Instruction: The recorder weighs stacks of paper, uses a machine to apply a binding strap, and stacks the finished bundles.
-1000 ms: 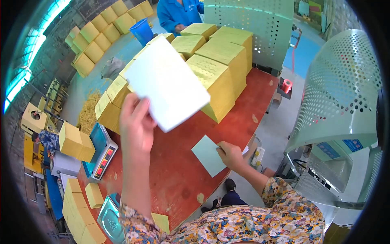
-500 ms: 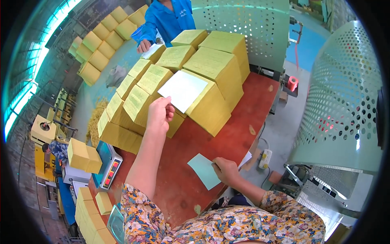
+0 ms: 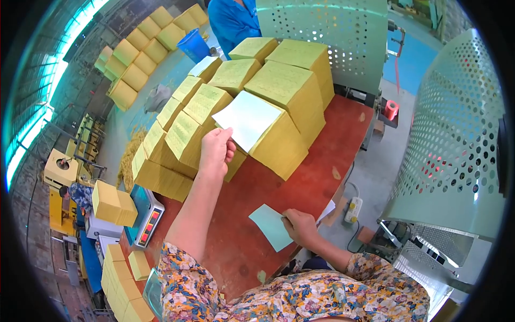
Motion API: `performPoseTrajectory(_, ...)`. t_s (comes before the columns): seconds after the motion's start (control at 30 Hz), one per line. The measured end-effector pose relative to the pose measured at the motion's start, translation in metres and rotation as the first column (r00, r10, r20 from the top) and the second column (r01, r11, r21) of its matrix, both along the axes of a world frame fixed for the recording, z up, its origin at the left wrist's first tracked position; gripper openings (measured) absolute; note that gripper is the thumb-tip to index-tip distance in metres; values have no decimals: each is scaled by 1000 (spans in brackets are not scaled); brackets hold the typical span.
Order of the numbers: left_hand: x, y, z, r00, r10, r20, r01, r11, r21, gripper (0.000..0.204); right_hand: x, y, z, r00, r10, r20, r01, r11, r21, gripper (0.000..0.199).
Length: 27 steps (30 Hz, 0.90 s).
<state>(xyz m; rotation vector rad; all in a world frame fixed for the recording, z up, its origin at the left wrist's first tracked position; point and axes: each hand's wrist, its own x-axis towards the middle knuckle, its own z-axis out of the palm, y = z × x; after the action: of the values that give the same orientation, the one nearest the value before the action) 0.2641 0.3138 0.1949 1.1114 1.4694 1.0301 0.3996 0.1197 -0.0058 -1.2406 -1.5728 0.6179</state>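
— Pale paper first: I've got the white sheet (image 3: 248, 119) lying flat on top of the front yellow stack (image 3: 273, 140), and my left hand (image 3: 215, 150) is at its near corner, the one that overhangs the stack's left side.

— Which way does the sheet run from that hand?

— Up and to the right, away from me, its long side following the stack's top. The left hand is plainly the nearer one; the right hand (image 3: 300, 225) is well apart, down at the near edge of the red table (image 3: 322, 177).

— And the grip?

— The left fingers are curled together with the tips on the sheet's corner. I think thumb and fingers pinch it, but the thumb is hidden behind the knuckles, so I can't swear to it. The left forearm is stretched out nearly straight, rising from the lower edge.

— The right?

— It's closed on the edge of a second, blue-green sheet (image 3: 271, 226) that rests on the table, elbow bent and tucked in close to my body.
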Motion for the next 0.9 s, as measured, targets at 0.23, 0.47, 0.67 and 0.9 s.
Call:
performPoseTrajectory(0.23, -5, -6, 1, 987, 14, -158, -14, 1000, 2, 28, 23, -4, 10, 925, 55, -377, -160, 954, -253, 11)
performPoseTrajectory(0.47, 5, 34, 37, 722, 152, -675, 324, 788, 524, 28, 100, 68, 2, 632, -135, -763, -33, 979, -201, 6)
performPoseTrajectory(0.67, 32, 77, -2, 284, 28, -958, 550, 814, 187, 43, 91, 128, -11, 762, -219, -609, 94, 969, -230, 14)
performPoseTrajectory(0.9, 35, 62, -21, 341, 53, -938, 596, 760, 260, 46, 79, 137, -24, 865, -276, -420, 245, 961, -126, 19)
